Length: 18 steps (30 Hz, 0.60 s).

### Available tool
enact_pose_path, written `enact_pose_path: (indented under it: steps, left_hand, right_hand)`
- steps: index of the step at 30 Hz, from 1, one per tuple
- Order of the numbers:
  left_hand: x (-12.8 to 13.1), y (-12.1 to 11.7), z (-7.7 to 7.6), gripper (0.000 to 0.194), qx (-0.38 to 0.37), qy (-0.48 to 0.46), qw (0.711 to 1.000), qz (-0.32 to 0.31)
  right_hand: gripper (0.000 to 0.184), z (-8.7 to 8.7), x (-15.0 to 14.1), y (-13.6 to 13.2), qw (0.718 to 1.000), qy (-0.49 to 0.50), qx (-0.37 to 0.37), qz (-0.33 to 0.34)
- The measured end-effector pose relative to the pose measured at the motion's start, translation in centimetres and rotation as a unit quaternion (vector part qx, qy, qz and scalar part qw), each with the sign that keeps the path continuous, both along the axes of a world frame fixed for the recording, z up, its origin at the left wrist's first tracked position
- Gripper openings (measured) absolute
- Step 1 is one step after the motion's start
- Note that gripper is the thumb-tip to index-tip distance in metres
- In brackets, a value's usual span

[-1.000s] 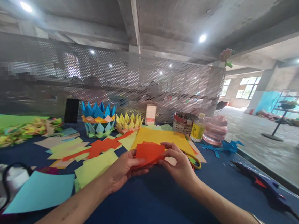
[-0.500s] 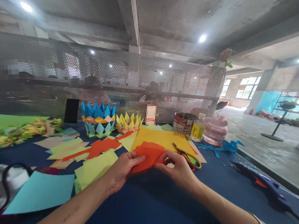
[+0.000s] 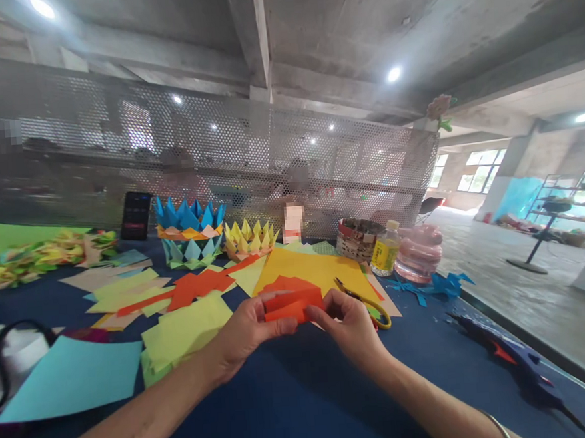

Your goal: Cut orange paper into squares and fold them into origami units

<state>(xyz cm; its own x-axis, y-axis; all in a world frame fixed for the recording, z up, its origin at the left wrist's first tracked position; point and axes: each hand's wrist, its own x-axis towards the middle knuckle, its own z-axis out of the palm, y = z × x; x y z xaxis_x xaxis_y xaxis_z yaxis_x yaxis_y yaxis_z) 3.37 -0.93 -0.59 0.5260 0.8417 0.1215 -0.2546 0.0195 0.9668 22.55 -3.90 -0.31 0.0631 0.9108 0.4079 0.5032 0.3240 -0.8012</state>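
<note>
Between my two hands is a piece of orange paper (image 3: 298,303), held above the dark blue tabletop and bent over along its length. My left hand (image 3: 257,325) pinches its left end, thumb along the near side. My right hand (image 3: 343,315) grips the right end between thumb and fingers. Just beyond lie a large yellow sheet (image 3: 320,267) and yellow-handled scissors (image 3: 373,307), partly hidden by my right hand. Light yellow-green sheets (image 3: 187,326) are stacked beside my left forearm, and orange cut pieces (image 3: 192,289) are scattered behind them.
Folded-paper crowns, one blue-topped (image 3: 192,229) and one yellow (image 3: 250,238), stand at the back beside a phone (image 3: 136,215). Right of them are a woven basket (image 3: 358,238), a yellow-labelled bottle (image 3: 385,249) and a pink container (image 3: 419,255). A glue gun (image 3: 512,357) lies near the right edge.
The orange paper was spread flatter; now it is bent over into a narrower strip. My left thumb has moved right along its near side. The phone's screen has lit up.
</note>
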Motion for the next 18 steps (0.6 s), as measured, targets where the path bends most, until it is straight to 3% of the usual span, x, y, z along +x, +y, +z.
enact_pose_path:
  steps: [4,9,14,18]
  left_hand:
    - [0.25,-0.08,-0.17,0.041,0.015,0.029,0.999,0.013]
    - [0.11,-0.15,0.05,0.048,-0.01,0.042,0.999,0.025]
    - [0.12,-0.12,0.21,0.048,-0.017,0.047,0.998,0.028]
    - [0.05,0.03,-0.1,0.045,-0.016,0.044,0.999,0.02]
  right_hand:
    - [0.035,-0.22,0.08,0.11,1.0,-0.003,-0.002,0.006]
    - [0.035,-0.14,-0.06,0.04,0.998,0.04,-0.023,0.043]
    - [0.051,-0.1,-0.13,-0.02,0.992,0.098,-0.044,0.065]
    - [0.04,-0.19,-0.04,0.27,0.991,0.081,-0.05,0.091]
